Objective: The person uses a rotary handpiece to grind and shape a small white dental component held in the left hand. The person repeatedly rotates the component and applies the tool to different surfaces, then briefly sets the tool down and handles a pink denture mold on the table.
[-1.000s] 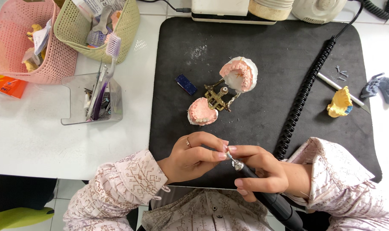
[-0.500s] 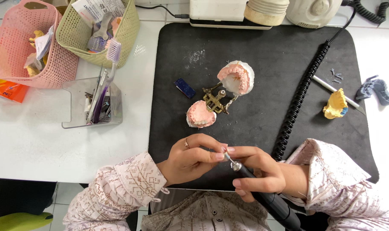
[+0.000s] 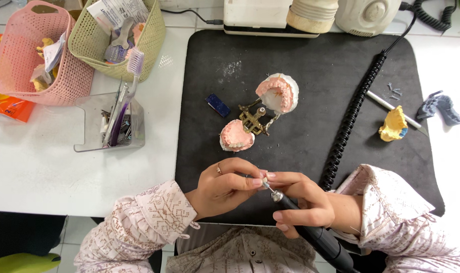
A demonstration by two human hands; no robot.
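Left hand (image 3: pixel 225 186) fingers pinching a tiny piece, too small to identify, right hand (image 3: pixel 301 202) fingers gripping a black rotary handpiece (image 3: pixel 316 235) touching it, above black mat (image 3: pixel 311 60) on white bench (image 3: pixel 48 172), plaster jaw model (image 3: pixel 258 114) nearby.

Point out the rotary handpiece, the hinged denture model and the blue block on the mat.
rotary handpiece (image 3: pixel 311 233), head view, on its dark body.
hinged denture model (image 3: pixel 278 93), head view, on the upper pink half.
blue block (image 3: pixel 218 105), head view, on its top face.

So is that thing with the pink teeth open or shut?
Open. The hinged teeth model lies spread on the black mat, its two pink halves apart, one near the top, one lower left.
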